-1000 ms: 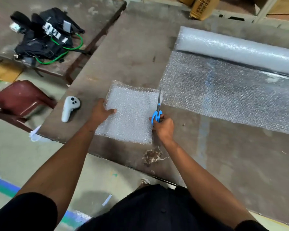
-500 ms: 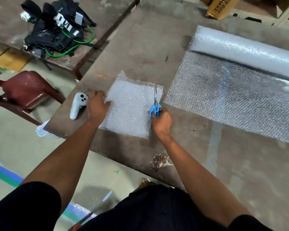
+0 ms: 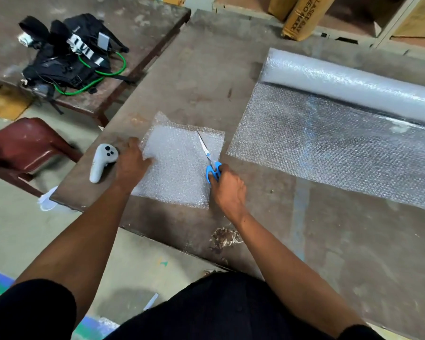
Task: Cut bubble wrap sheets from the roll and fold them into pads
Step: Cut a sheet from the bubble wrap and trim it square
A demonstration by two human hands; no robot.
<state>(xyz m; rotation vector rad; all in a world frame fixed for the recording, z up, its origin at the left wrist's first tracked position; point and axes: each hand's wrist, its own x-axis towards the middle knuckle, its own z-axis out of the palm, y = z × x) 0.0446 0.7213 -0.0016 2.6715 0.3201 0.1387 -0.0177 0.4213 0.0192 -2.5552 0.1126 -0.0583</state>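
A cut bubble wrap sheet (image 3: 179,165) lies flat near the table's front left corner, apart from the roll. My left hand (image 3: 131,161) grips its left edge. My right hand (image 3: 227,190) holds blue-handled scissors (image 3: 210,160), whose closed blades lie on the sheet's right part, pointing away from me. The bubble wrap roll (image 3: 351,82) lies at the back right, with a long unrolled stretch (image 3: 334,146) spread toward me.
A white hand controller (image 3: 101,161) lies just left of my left hand on the brown table (image 3: 206,69). A dark red chair (image 3: 22,143) stands at the left. A black bag with green cable (image 3: 69,60) sits on a second table. Cardboard boxes (image 3: 302,15) stand behind.
The cut sheet has come away from the roll and shifted left toward the controller. My left hand moved from the sheet's top to its left edge. The scissors tilted left.
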